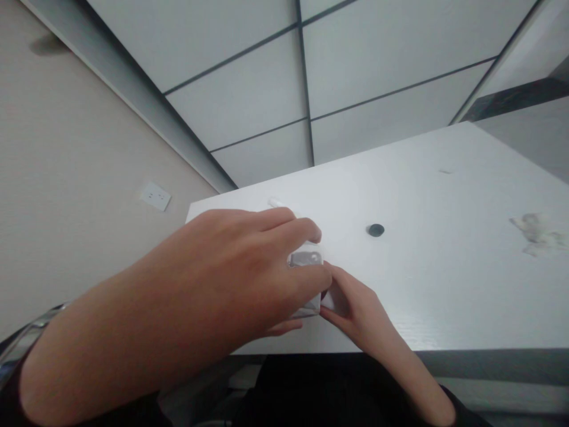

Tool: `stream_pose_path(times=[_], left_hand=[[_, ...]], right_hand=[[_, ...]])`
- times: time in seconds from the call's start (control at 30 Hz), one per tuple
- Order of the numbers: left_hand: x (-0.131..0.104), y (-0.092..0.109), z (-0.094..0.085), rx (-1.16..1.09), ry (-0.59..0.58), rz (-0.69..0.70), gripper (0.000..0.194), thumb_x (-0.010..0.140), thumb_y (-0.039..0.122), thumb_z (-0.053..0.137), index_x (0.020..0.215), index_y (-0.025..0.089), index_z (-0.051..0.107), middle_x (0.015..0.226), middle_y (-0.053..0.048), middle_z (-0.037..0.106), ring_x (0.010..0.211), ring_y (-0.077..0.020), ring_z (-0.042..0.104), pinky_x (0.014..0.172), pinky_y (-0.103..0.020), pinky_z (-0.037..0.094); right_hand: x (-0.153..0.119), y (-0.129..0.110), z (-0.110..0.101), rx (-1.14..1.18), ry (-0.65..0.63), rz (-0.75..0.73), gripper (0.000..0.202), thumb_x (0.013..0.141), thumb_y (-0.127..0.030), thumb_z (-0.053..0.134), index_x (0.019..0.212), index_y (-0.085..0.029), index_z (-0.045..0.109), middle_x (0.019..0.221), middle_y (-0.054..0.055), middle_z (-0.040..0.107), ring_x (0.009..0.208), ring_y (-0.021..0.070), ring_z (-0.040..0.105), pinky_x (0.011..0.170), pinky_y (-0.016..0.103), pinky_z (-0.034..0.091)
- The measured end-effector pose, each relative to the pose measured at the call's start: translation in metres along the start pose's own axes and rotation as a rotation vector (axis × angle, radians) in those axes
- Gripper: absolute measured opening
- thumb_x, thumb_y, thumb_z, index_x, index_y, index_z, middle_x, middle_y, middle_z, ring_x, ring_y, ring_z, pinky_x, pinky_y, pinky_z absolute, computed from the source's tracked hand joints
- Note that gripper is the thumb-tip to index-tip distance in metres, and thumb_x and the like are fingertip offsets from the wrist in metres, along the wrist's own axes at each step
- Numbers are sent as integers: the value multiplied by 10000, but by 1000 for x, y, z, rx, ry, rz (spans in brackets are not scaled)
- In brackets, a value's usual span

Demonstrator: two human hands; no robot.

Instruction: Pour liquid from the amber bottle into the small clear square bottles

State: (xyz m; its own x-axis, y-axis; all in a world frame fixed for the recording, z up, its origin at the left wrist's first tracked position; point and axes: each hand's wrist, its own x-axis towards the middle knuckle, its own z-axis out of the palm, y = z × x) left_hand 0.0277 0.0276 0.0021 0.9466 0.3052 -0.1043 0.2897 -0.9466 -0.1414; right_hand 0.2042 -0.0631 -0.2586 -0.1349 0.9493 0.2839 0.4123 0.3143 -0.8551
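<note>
A clear, boxy container (pixel 306 258) is at the near side of the white table (pixel 422 279), mostly hidden by my hands. My left hand (pixel 262 261) reaches over its top, fingers bent around it. From the right, my right hand (pixel 355 299) grips the container's side with thumb and fingers. A fingertip shows below the left hand, and I cannot tell which hand it belongs to. Behind my left hand, a thin clear piece (pixel 276 202) lies on the table, partly covered. A small round black cap (pixel 376 230) lies to the right of my hands.
Crumpled clear plastic (pixel 540 234) lies at the table's right side. Farther back is a small pale scrap (pixel 445 171). White panelled doors (pixel 262 89) stand behind the table, and a wall with a socket (pixel 155 196) is at the left.
</note>
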Motion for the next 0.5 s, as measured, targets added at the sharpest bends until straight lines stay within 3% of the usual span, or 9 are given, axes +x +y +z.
stream_pose_path(times=[0.5], left_hand=[[3,1,0,8,-22,17,149,975,222,664,1100,289,710,1218,-54,773,905,-251,710,614,-359,469]], right_hand=[[1,-1,-2,-10,5,-42,669,961,-298,749,1567,-329,467,1486,94,708,1311,301,727,1062,495,640]])
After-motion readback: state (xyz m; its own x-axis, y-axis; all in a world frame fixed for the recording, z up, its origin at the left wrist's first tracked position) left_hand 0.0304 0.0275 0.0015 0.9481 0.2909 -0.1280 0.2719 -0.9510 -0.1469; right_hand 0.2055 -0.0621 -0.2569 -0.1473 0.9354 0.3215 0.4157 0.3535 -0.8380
